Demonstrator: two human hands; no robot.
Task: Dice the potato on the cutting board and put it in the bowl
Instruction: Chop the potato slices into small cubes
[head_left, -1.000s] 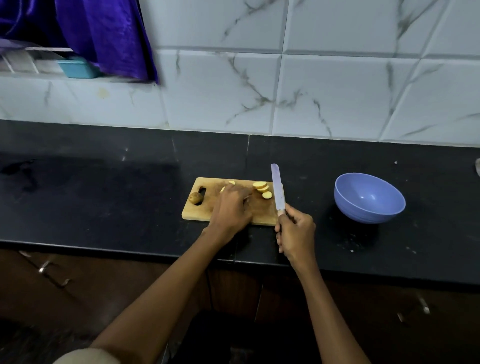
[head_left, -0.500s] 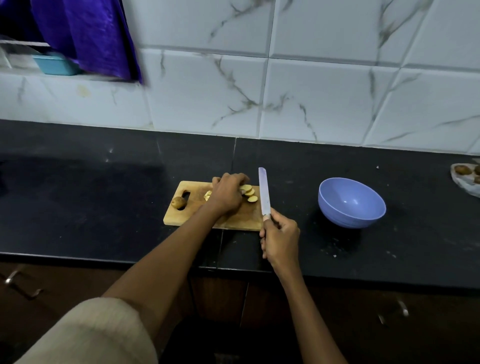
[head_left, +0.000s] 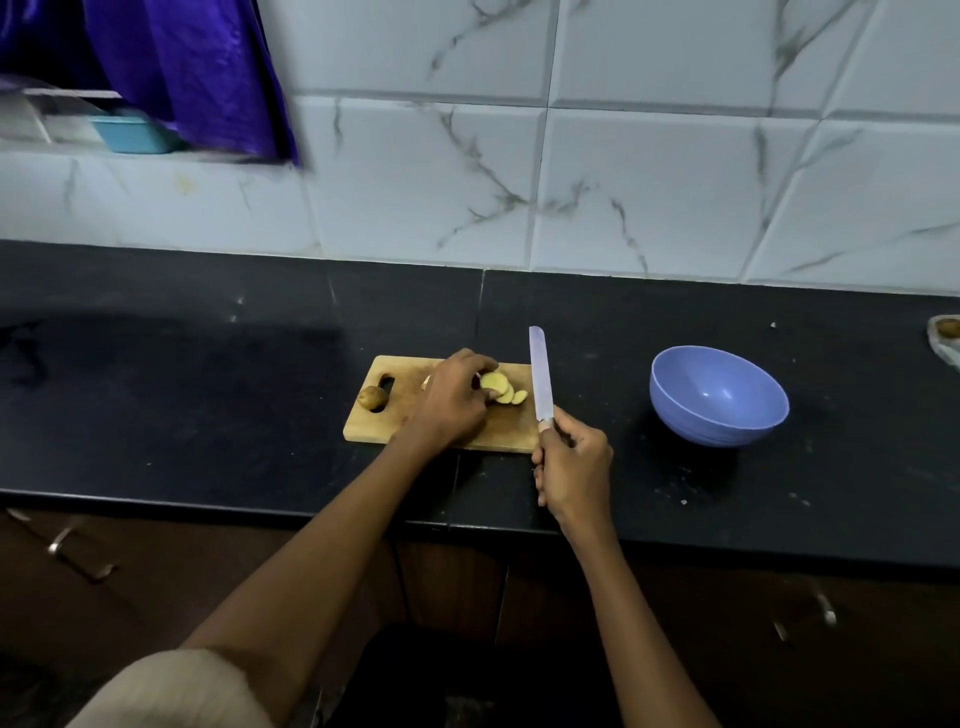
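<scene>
A small wooden cutting board lies on the black counter. Pale potato slices lie overlapped on its right half. My left hand rests over the board, its fingers curled onto the slice nearest it. A brown potato end piece sits by the board's handle hole. My right hand grips the handle of a knife, whose pale blade points away from me along the board's right edge, just right of the slices. An empty blue bowl stands on the counter to the right.
The black counter runs to a tiled wall behind. At the far right edge a plate holds a potato. A purple cloth hangs at upper left over a teal tub. Cabinet fronts lie below the counter edge.
My left hand has slid from the board's middle to the right, onto the potato slices. The knife in my right hand has stayed at the board's right edge.
</scene>
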